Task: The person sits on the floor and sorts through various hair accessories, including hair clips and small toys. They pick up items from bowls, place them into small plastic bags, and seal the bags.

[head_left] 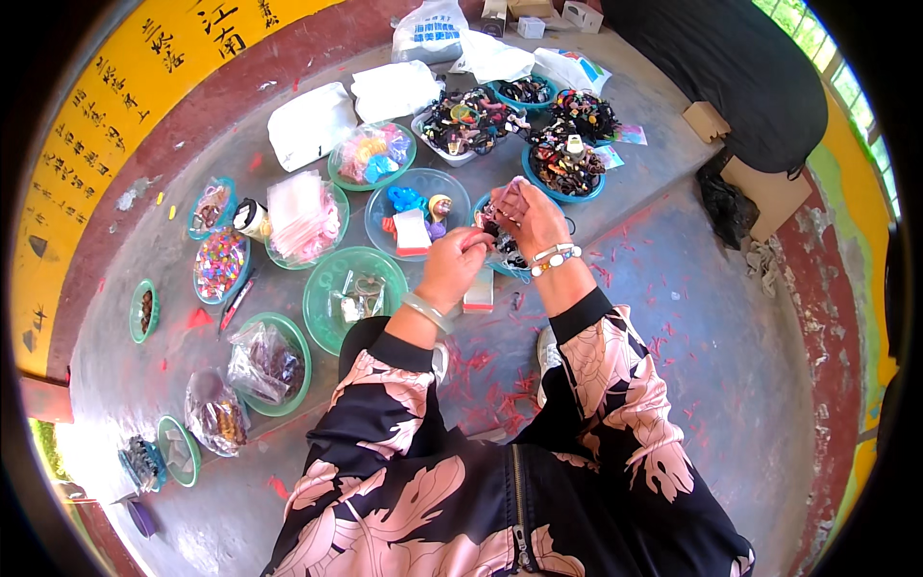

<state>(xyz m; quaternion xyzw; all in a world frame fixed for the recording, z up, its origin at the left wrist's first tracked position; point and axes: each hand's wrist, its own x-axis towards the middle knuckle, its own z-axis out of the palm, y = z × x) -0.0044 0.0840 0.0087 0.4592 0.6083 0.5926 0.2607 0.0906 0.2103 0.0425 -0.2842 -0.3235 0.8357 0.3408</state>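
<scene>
My left hand is closed in a pinch, fingertips pressed together, in front of a clear bowl of colourful items. What the pinch holds, if anything, is too small to make out. Close by on the right, my right hand is raised with its fingers bent over, the palm side partly showing; whether something lies in them I cannot tell. Behind and below it sits a blue basin of dark and white small pieces, partly hidden by the hand. A small white-and-red stack lies below, between my wrists.
A green bowl with clear packets stands left of my knees. Clear pink bags fill another bowl. Basins of hair ties and a white tray stand farther off. Red scraps litter the floor; a red-handled cutter lies left.
</scene>
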